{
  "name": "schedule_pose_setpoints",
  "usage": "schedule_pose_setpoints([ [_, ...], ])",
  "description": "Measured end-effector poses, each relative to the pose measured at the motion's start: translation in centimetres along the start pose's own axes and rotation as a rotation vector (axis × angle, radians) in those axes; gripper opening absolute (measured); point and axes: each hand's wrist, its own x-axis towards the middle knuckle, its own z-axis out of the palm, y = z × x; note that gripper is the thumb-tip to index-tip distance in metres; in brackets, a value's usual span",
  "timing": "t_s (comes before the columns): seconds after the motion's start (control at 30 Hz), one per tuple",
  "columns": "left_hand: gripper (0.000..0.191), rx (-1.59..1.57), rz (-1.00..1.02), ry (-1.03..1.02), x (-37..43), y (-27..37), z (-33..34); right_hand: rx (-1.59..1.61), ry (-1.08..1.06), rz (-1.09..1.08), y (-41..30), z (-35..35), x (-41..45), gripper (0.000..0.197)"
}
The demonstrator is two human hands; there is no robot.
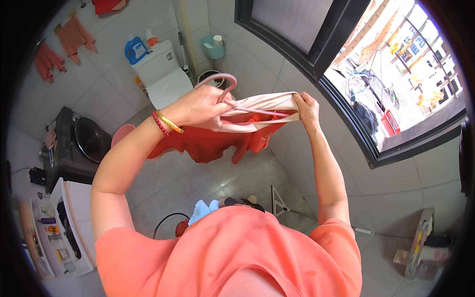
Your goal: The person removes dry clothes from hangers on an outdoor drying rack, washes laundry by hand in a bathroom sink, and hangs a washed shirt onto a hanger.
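A red garment (207,146) with a pale stretched band (267,101) hangs in front of me at arm's length. My left hand (204,107) grips a pink clothes hanger (226,78) near its hook, together with the left end of the band. From that hand the hanger's thin arm runs into the band's opening towards the right end. My right hand (307,107) pinches the band's right end and pulls it wide. The garment's lower part drapes below both hands, and part of it is hidden behind my left hand and forearm.
Beyond the garment stands a white toilet (169,81) with a blue detergent bottle (135,50) on its tank. A dark-framed window (323,70) stands open at right. At left are a dark washing machine (79,148) and a white cabinet (74,222). A white-framed tool (280,204) lies low on the right.
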Motion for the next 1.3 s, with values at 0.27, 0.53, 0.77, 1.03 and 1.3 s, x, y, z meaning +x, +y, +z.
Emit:
schedule_pose_setpoints([
  [0.27, 0.023, -0.047, -0.544, 0.208, 1.3, -0.6, 1.8, 0.362, 0.021, 0.216, -1.3, -0.1, -2.0, 0.025],
  [0.53, 0.020, -0.341, -0.395, 0.305, -0.2, -2.7, 4.3, 0.258, -0.447, -0.320, -12.9, 2.0, -10.0, 0.019],
  [0.77, 0.019, -0.835, -0.274, 0.350, -2.8, -0.7, 0.1, 0.024, 0.006, -0.057, -4.4, -2.9, -7.0, 0.025],
  [1.03, 0.017, -0.881, -0.291, 0.423, -5.3, -1.4, -2.6, 0.236, -0.191, 0.139, -3.0, -9.1, -4.4, 0.023],
  [1.3, 0.015, -0.714, -0.155, 0.316, -2.7, 0.2, -1.3, -0.300, -0.694, -0.441, -13.0, -6.7, -5.3, 0.022],
])
